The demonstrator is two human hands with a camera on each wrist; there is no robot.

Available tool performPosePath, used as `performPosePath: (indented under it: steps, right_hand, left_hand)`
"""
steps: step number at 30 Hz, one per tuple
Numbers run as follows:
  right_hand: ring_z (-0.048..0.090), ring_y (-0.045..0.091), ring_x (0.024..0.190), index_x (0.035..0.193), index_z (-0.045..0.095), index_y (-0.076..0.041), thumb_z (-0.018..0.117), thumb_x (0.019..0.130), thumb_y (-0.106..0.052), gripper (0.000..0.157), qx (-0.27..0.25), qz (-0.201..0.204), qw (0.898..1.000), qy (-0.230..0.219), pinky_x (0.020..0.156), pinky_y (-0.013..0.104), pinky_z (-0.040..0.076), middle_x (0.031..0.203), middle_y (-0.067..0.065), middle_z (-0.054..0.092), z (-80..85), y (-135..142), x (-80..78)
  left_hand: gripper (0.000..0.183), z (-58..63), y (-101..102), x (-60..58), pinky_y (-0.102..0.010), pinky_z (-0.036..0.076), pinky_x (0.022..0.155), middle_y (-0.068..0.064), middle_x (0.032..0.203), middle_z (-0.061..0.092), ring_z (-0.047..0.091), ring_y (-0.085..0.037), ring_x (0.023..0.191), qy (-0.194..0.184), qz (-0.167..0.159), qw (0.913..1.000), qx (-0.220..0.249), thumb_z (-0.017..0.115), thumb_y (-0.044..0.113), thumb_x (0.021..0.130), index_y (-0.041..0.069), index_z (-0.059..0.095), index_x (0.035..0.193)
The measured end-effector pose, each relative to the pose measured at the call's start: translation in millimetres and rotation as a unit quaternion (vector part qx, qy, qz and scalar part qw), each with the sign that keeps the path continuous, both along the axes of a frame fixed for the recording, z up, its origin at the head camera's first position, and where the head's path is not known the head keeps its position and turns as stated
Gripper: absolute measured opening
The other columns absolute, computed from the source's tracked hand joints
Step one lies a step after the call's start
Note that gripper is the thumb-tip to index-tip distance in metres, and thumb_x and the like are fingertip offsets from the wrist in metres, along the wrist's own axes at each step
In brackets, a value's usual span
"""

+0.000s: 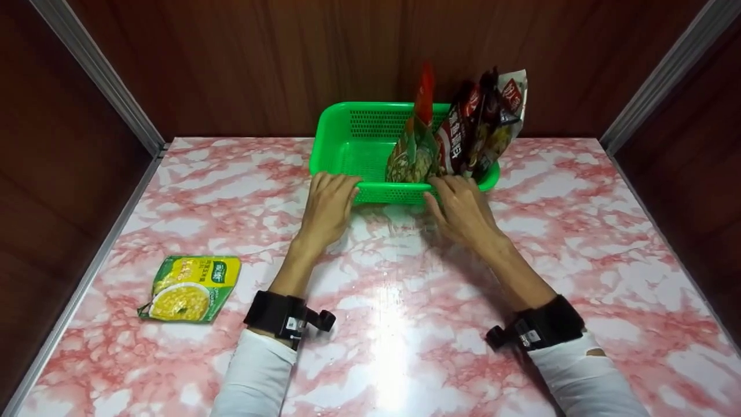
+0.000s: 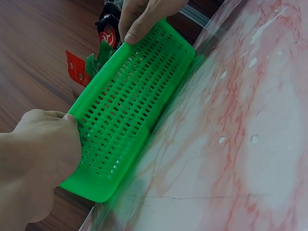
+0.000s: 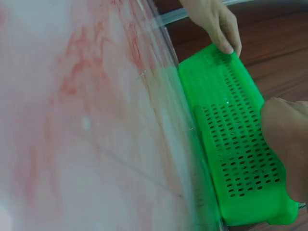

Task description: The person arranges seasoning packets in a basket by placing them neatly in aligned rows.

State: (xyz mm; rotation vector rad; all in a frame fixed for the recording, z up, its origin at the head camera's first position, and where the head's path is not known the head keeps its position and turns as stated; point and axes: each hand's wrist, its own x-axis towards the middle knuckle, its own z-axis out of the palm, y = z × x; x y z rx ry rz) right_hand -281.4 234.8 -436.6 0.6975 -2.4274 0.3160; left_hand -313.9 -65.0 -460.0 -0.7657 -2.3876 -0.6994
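Note:
A green perforated plastic basket (image 1: 393,193) stands at the back of the table. My left hand (image 1: 331,202) grips its near rim toward the left end, fingers over the edge. Farther right along the same rim, my right hand (image 1: 463,208) holds on, its thumb on the outer wall in the head view. Inside the basket, a green and orange food packet (image 1: 414,153) stands upright near the middle. Dark red packets (image 1: 454,136) and a pale-edged packet (image 1: 509,116) lean at the right end. In the left wrist view, both hands pinch the basket wall (image 2: 130,106).
A yellow and green food pouch (image 1: 194,289) lies flat on the left of the red and white marbled table (image 1: 382,324). Brown wood-look panels (image 1: 231,63) enclose the back and both sides, with metal strips (image 1: 104,72) at the corners.

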Motion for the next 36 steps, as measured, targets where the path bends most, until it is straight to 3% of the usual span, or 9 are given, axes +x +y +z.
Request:
performPosePath:
  steps: [10, 20, 27, 36]
  right_hand:
    - [0.077, 0.047, 0.101, 0.122, 0.079, 0.004, 0.069, 0.112, -0.013, 0.022, -0.016, 0.012, 0.999, 0.041, 0.089, 0.061, 0.060, 0.110, 0.027, 0.081, -3.7, -1.3, -5.5]
    - [0.076, 0.046, 0.094, 0.119, 0.080, 0.003, 0.067, 0.113, -0.012, 0.020, -0.022, 0.020, 0.999, 0.040, 0.083, 0.059, 0.058, 0.103, 0.025, 0.080, -2.8, -0.8, -4.4]
    - [0.076, 0.045, 0.094, 0.119, 0.079, 0.002, 0.065, 0.115, -0.013, 0.022, -0.021, 0.021, 0.999, 0.034, 0.081, 0.059, 0.058, 0.103, 0.025, 0.080, -3.2, -0.9, -3.5]
    - [0.078, 0.048, 0.099, 0.124, 0.079, 0.006, 0.063, 0.115, -0.014, 0.026, -0.027, 0.019, 0.999, 0.020, 0.085, 0.060, 0.059, 0.109, 0.027, 0.081, -2.7, -1.4, -3.5]
  left_hand:
    - [0.032, 2.1, -1.1, 0.8, -0.063, 0.040, 0.129, -0.020, 0.129, 0.081, 0.070, -0.044, 0.123, -0.021, -0.005, 0.9998, -0.003, 0.057, 0.017, 0.118, 0.000, 0.074, 0.139]
    - [0.049, 17.6, -21.6, 10.4, -0.060, 0.019, 0.144, -0.018, 0.165, 0.063, 0.051, -0.039, 0.161, -0.115, -0.054, 0.9912, -0.035, 0.055, 0.030, 0.120, 0.006, 0.058, 0.163]
    - [0.049, 19.5, -53.1, 24.7, -0.062, 0.031, 0.140, -0.021, 0.167, 0.061, 0.051, -0.044, 0.161, -0.084, -0.082, 0.9929, -0.018, 0.061, 0.025, 0.118, 0.004, 0.059, 0.162]
    - [0.049, 21.5, -110.7, 41.6, -0.061, 0.041, 0.134, -0.023, 0.163, 0.063, 0.058, -0.044, 0.154, -0.047, -0.054, 0.9972, -0.023, 0.066, 0.019, 0.115, 0.002, 0.060, 0.160]
